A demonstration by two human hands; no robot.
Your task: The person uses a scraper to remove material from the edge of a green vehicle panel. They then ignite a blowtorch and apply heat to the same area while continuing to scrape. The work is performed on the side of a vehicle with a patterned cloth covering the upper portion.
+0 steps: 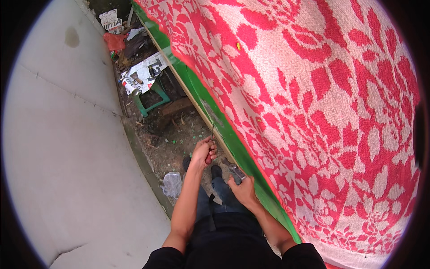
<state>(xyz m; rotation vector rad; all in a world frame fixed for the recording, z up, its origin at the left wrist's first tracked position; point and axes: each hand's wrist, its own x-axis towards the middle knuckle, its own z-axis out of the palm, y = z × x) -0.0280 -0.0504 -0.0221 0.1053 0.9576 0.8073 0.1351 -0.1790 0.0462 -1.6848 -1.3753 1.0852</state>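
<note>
My left grip [204, 151] clasps a red-handled tool [208, 159], its thin shaft [212, 131] near the wooden edge [193, 97], my right grip [243, 188] a grey metal tool [235, 172], and a loose hold could let the shaft slip and gouge the green board [226, 130].

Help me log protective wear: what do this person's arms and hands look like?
Black sleeves end near the elbows; the forearms are bare. The left hand and right hand are ungloved, with no watch or bracelet visible.
</note>
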